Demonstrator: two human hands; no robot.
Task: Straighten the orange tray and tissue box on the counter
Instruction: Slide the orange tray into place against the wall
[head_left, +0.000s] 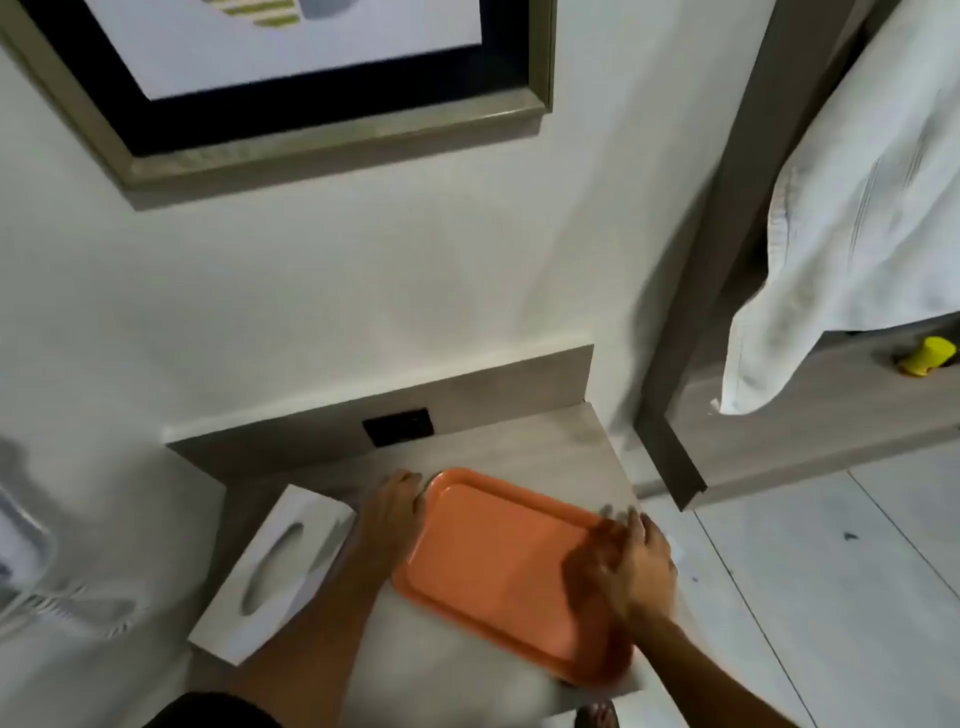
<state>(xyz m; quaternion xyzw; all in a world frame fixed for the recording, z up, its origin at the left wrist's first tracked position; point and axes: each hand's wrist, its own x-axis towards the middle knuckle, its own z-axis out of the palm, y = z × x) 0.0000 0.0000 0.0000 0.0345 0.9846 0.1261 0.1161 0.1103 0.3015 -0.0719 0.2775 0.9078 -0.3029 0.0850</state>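
Now my right hand lies flat, fingers spread, on the orange tray's right end; my left hand hooks its far-left corner. Turning both together should square it with the counter. Beside it, the tissue box sits askew; beyond, wall socket and framed picture.

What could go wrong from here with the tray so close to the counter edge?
1. The orange tray sits skewed, its near right corner at or slightly past the counter edge; a hard turn could tip it off.
2. The left hand lies between the tray and the tissue box; swinging that end left could knock the box, which is also askew near the left edge.
3. The right hand rests on the rim; whether it grips is unclear, so it may slip.
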